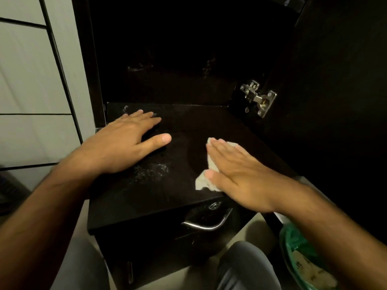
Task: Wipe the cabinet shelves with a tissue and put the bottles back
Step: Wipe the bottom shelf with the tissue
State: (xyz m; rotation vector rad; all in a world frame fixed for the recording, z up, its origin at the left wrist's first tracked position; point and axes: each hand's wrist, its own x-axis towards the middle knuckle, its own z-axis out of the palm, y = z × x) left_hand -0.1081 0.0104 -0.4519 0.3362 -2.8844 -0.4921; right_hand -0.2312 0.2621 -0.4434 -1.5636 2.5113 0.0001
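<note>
The dark cabinet shelf lies in front of me, dusty, with a pale smear near its front. My right hand presses flat, fingers straight, on a crumpled white tissue at the shelf's right front. My left hand rests flat on the shelf's left side, fingers spread, holding nothing. No bottles are in view.
The open cabinet door stands at the right on a metal hinge. Below the shelf is a drawer with a curved metal handle. A green plastic bag lies at lower right. A tiled wall is at the left.
</note>
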